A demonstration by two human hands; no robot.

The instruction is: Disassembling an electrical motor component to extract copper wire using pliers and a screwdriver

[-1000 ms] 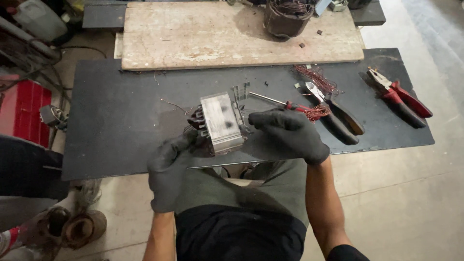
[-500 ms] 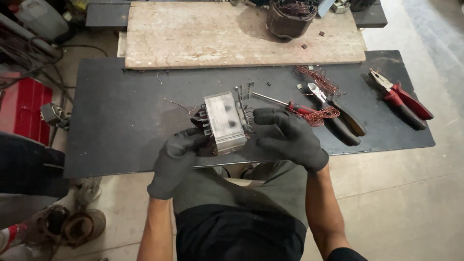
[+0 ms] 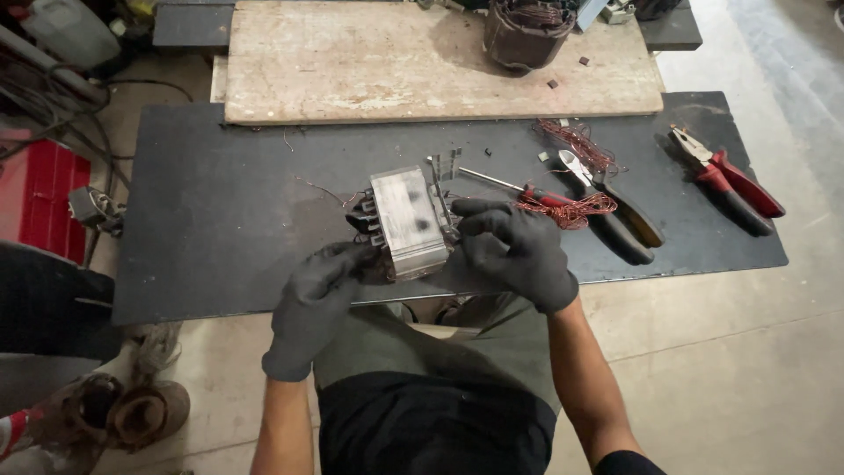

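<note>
A grey metal laminated transformer core [image 3: 407,220] with dark windings at its left end rests near the front edge of the black work board [image 3: 220,220]. My left hand [image 3: 318,303], in a dark glove, grips its lower left corner. My right hand [image 3: 514,251], also gloved, holds its right side, fingers curled against the thin metal plates there. A few loose metal strips [image 3: 442,167] lie just behind the core.
A red-handled screwdriver [image 3: 519,186] and tangled copper wire [image 3: 571,209] lie right of the core. Black-handled pliers [image 3: 607,207] and red-handled pliers [image 3: 730,180] sit farther right. A worn wooden board [image 3: 396,62] with a wound motor stator [image 3: 527,31] lies behind.
My left hand has slid up from below the core to grip its lower left corner. My right hand has settled lower on the core's right side. The core has barely shifted.
</note>
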